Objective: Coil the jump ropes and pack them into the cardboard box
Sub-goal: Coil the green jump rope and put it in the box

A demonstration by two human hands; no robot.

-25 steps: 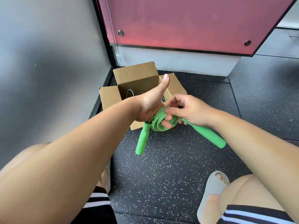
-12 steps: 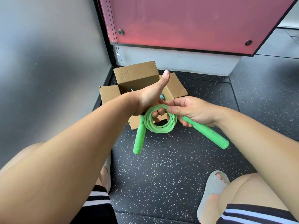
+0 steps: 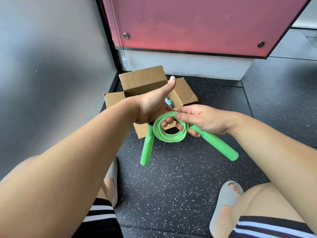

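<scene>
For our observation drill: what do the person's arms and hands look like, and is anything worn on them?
The left arm and right arm are bare, with no sleeves in view. The left hand and right hand wear no gloves, and no rings, watch or wristband show. The visible nails look short and unpainted.

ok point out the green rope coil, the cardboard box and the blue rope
green rope coil [image 3: 169,138], head view, bottom of loops
cardboard box [image 3: 142,79], head view, rear flap
blue rope [image 3: 169,102], head view, bit inside box
</scene>
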